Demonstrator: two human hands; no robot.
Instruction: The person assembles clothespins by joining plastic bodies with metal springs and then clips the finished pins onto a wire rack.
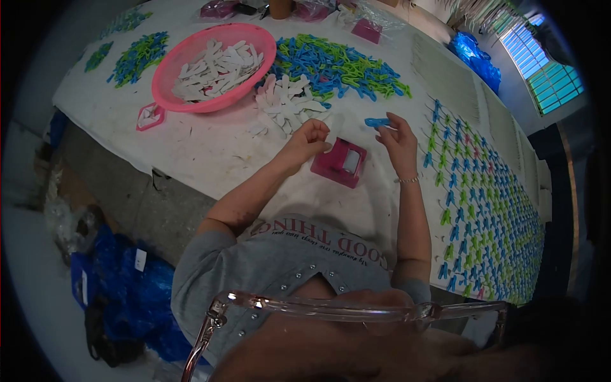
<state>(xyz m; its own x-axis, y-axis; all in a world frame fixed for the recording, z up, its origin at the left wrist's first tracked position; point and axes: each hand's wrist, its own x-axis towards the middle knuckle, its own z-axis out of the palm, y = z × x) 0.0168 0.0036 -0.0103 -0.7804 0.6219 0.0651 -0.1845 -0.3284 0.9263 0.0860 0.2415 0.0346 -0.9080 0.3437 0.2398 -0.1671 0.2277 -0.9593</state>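
My right hand pinches a blue clothespin above the table, to the right of a dark pink block that has a pale grey inset. My left hand has its fingers curled together at the block's upper left; whatever it holds is too small to make out. Just beyond my left hand lies a heap of white strips. Behind that heap spreads a pile of blue and green clothespins.
A pink basin full of white strips stands at the back left, near a small pink tray. Rows of blue and green clothespins cover the right side. Smaller clothespin piles lie far left. Blue bags are on the floor.
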